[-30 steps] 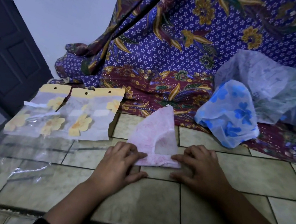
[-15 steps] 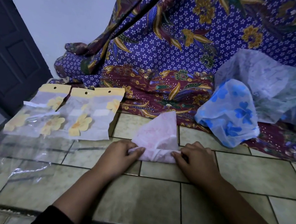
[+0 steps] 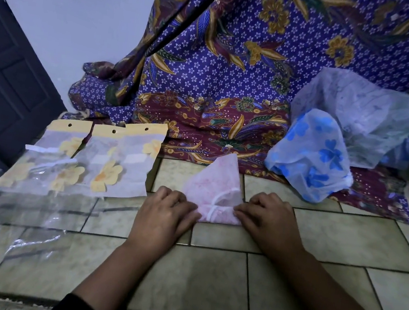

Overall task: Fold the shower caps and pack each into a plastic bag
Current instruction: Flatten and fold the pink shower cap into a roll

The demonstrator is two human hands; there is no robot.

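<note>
A pink shower cap [image 3: 216,182], folded into a triangle with its point away from me, lies on the tiled counter [image 3: 207,280]. Its near edge is rolled into a thick band with a white elastic showing. My left hand [image 3: 165,209] grips the band's left end with curled fingers. My right hand [image 3: 267,220] pinches the right end. Two packed bags [image 3: 116,164] with yellow headers and yellow-flowered caps lie to the left. Empty clear plastic bags [image 3: 29,215] lie in front of them.
A blue-flowered shower cap [image 3: 312,156] and a pale bluish one [image 3: 359,115] sit at the back right on a purple batik cloth [image 3: 221,79] that also hangs behind. A dark door [image 3: 5,76] stands on the left. The counter's front edge runs just before me.
Both hands have moved slightly away from me, rolling the pink cap's near edge up. The triangle is shorter and the band thicker. Fingers are more curled than before.
</note>
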